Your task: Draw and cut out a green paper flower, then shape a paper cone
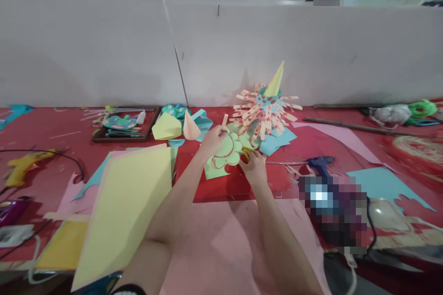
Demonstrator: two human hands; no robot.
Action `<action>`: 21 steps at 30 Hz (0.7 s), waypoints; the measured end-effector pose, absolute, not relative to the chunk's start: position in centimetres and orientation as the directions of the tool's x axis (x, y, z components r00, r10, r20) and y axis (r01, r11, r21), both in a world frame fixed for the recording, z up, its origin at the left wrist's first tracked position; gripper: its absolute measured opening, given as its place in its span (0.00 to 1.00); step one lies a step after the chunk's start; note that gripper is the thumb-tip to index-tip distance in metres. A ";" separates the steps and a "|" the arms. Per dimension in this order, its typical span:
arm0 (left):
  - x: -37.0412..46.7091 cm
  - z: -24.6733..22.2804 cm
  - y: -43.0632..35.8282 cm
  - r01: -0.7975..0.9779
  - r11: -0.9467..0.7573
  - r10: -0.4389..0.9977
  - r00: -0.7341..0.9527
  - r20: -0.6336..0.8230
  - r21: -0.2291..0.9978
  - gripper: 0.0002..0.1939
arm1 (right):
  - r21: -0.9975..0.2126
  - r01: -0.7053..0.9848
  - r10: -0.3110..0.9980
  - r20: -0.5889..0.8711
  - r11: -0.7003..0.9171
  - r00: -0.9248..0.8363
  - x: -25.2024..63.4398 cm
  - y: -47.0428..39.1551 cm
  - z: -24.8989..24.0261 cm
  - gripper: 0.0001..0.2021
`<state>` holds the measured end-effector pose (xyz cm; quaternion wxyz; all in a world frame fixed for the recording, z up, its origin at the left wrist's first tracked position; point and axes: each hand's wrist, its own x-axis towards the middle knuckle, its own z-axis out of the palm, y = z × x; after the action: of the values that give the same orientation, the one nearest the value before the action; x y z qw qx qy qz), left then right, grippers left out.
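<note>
A light green paper (232,147) with a scalloped, flower-like outline drawn in red is held above the red table. My left hand (213,140) is closed on its left edge, fingertips pinching it. At the paper's right edge, my right hand (255,168) is closed around small yellow-handled scissors (247,151); their blades are mostly hidden. Just behind the hands stands a paper craft (266,110) with many curled pale strips and a yellow cone (276,80) on top.
Folded yellow paper (167,126) and a peach cone (191,126) lie behind my left hand. Yellow sheets (134,193) are stacked left. A brown tray (114,138) holds tools. Glue guns lie on both sides, one yellow (27,166), one blue (321,163). A white partition (121,50) stands behind.
</note>
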<state>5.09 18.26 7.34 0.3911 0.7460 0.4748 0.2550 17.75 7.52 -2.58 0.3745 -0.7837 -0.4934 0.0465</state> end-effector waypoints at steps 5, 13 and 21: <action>4.9 5.5 18.3 0.366 -0.029 0.988 0.151 -0.028 0.930 0.03 | -0.660 0.728 0.778 0.355 -0.184 0.518 17.6 7.3 -1.8 0.13; 2.6 0.1 16.1 -0.224 0.202 0.978 0.092 -0.186 0.953 0.07 | -0.721 0.689 0.477 0.631 0.071 0.611 16.3 6.8 2.6 0.15; 3.2 -2.4 17.1 -0.256 0.107 0.992 0.087 -0.087 0.961 0.19 | -0.785 0.518 0.493 0.617 0.338 0.613 15.9 7.7 8.6 0.16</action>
<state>3.20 17.06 -2.37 0.6037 0.4233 0.4347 0.5171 15.86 7.73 8.62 0.6898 -0.5752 -0.4396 -0.0092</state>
